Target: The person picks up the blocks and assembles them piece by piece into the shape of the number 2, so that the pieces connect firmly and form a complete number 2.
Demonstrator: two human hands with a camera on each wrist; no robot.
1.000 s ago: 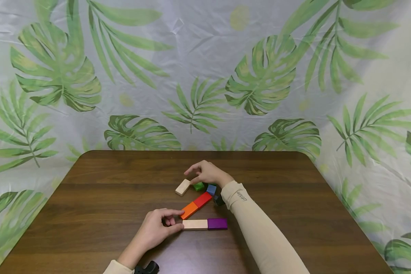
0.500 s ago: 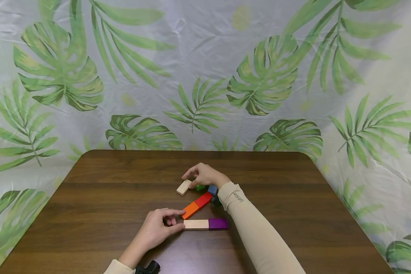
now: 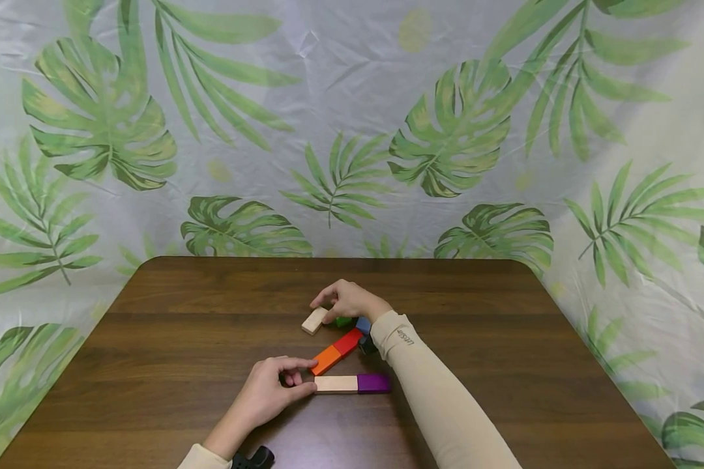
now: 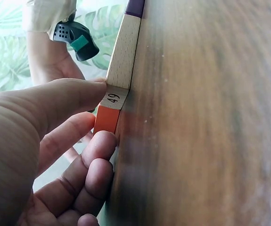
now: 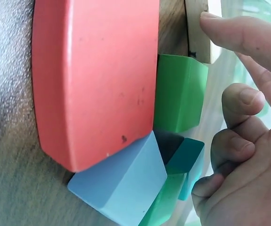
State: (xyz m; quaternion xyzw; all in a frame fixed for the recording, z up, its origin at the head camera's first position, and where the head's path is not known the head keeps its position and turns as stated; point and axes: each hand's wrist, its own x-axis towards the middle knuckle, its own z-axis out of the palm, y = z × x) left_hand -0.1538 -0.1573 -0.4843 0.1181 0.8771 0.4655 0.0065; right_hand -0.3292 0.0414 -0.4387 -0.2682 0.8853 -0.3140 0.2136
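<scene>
My left hand (image 3: 268, 391) has its thumb at the left end of a plain wooden block (image 3: 336, 385) and its index finger at the lower end of an orange block (image 3: 326, 359); the other fingers are bent. A purple block (image 3: 373, 383) adjoins the plain one, and a red block (image 3: 349, 342) continues the orange one. Farther back, my right hand (image 3: 352, 301) pinches a second plain block (image 3: 314, 321) between thumb and index finger, with the index fingertip partly hidden. Beneath that hand lie a green block (image 5: 180, 94) and a blue block (image 5: 121, 183).
A teal block (image 5: 187, 157) and a lighter green block (image 5: 164, 200) show beyond the blue one in the right wrist view. The brown wooden table (image 3: 170, 352) ends at a leaf-patterned cloth (image 3: 352, 130). My right forearm crosses the table right of the blocks.
My right hand has come slightly down and left, bringing thumb and index finger closer around the far plain block. The left hand and the blocks look unmoved.
</scene>
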